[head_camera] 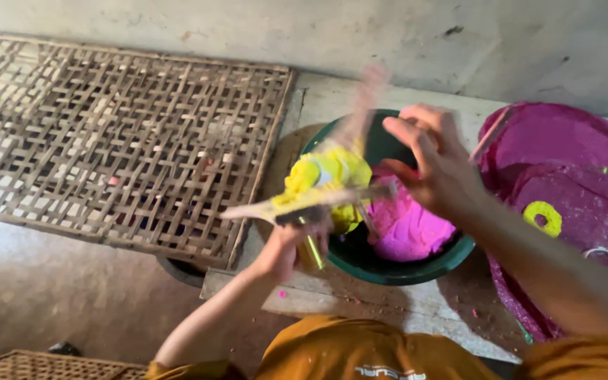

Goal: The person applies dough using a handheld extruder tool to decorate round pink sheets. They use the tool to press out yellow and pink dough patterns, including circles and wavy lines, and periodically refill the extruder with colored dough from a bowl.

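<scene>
The left hand is clenched around a thin yellow-green stick that carries a yellow bird figure, its wings spread flat and its tail blurred upward toward 12 o'clock. The bird sits over the near-left rim of a dark green bowl, which stands on the pale bench and holds a heap of bright pink powder. The right hand hovers at 3 o'clock from the bird, above the powder, fingers curled with thumb and forefinger drawn together; motion blur makes it hard to say whether that grip pinches anything, so I cannot tell. At 3 o'clock from the bowl lies a magenta-stained sheet with yellow rings resting on it. At 9 o'clock from the bowl a woven bamboo lattice mat leans out over the bench edge. Below, an orange shirt fills the near edge of the view.
</scene>
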